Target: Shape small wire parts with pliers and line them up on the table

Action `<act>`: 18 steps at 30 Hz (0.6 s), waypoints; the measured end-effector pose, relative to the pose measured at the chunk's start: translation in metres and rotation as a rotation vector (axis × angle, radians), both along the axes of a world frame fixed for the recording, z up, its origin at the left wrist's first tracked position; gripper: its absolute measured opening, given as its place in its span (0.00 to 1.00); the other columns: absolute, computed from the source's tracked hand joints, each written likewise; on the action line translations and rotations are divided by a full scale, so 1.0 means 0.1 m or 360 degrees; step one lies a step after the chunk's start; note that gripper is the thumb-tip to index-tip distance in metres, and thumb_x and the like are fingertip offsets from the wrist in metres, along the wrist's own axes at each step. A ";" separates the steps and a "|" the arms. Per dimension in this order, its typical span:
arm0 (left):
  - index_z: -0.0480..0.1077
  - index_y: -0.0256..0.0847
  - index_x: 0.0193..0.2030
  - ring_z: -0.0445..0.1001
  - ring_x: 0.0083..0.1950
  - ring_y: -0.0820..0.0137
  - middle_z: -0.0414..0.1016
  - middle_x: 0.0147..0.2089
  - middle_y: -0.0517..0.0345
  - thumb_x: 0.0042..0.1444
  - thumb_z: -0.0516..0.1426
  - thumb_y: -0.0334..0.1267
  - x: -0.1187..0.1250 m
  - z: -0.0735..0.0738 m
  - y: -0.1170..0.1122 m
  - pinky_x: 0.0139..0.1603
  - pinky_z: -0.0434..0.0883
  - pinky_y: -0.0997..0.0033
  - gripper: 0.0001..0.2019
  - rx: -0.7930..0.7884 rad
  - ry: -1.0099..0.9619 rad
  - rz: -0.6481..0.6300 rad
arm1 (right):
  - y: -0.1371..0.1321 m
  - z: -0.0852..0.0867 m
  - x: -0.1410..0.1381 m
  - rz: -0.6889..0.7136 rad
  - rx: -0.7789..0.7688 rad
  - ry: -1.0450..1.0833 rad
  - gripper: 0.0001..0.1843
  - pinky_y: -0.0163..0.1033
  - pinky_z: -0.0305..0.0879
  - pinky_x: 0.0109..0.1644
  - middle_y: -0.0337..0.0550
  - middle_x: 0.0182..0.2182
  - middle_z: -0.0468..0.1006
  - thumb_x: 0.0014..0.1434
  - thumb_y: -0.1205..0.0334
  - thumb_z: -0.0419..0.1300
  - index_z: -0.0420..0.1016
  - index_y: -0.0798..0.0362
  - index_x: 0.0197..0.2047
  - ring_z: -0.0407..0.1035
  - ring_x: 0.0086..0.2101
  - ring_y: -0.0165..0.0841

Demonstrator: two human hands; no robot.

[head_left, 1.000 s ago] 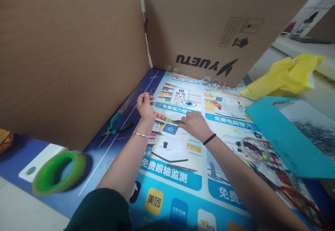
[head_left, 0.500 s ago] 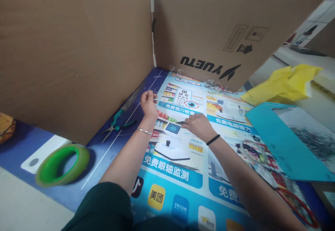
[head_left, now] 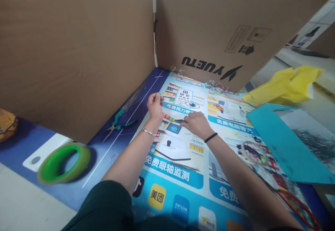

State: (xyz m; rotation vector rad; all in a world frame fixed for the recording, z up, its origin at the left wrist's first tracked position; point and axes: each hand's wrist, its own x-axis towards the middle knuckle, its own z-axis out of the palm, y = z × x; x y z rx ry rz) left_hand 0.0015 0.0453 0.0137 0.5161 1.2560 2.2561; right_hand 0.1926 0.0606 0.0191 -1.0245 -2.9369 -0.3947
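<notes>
My left hand [head_left: 155,106] is closed in a pinch above the printed poster [head_left: 174,175], beside the eye-chart picture. Whatever sits between its fingertips is too small to make out. To its right and slightly nearer, my right hand [head_left: 198,124] is closed around a small dark pointed tool [head_left: 180,121], whose tip points left toward the left hand. Most of that tool is hidden in the fist, so its exact kind does not show. Teal-handled pliers [head_left: 117,124] lie with jaws apart on the blue surface, left of my left hand.
Cardboard walls [head_left: 209,21] stand at the left and back. A green-cored tape roll [head_left: 64,163] lies over a white object [head_left: 31,161] at left. At right are a teal folder [head_left: 282,143] with thin wire clippings [head_left: 314,142], a yellow bag [head_left: 282,86] and a red-handled loop [head_left: 298,203].
My left hand has shifted slightly to the right, closer to the right hand. My right hand stays nearly in place, still gripping the dark tool. The whole view has shifted a little.
</notes>
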 end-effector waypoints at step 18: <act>0.67 0.38 0.30 0.68 0.26 0.78 0.69 0.25 0.61 0.50 0.58 0.41 0.10 -0.10 0.01 0.24 0.62 0.80 0.09 -0.0033 0.0055 -0.0124 | -0.08 0.08 0.22 -0.0030 -0.0065 0.0006 0.22 0.39 0.45 0.37 0.46 0.31 0.76 0.61 0.45 0.48 0.74 0.53 0.34 0.65 0.35 0.35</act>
